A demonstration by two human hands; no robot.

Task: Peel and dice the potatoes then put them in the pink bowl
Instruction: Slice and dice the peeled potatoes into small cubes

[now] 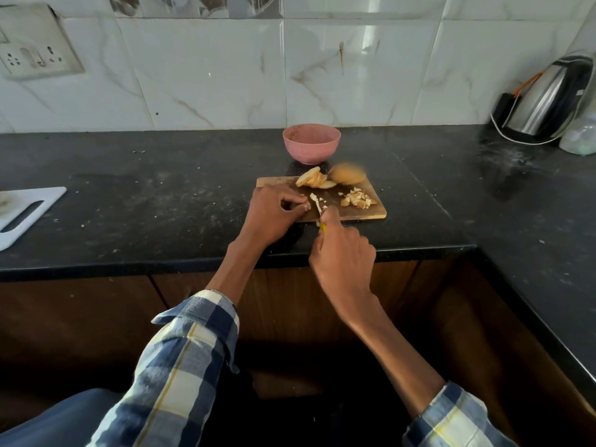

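1. I saw the cutting board on the black counter; everything else I placed rel. to it.
2. Pink bowl sat just behind the board, apparently empty – nothing transferred yet, I judged.
3. Whole potato piece at board's back edge, uncut; looked unpeeled, but blurred.
4. Slice stack beside it, awaiting dicing.
5. Diced pile on board's right part – maybe a third done.
6. Left hand, fingers curled, pinned a strip at board's front-left.
7. Right hand, off the front edge, gripped a yellow-handled knife; blade mostly hidden.
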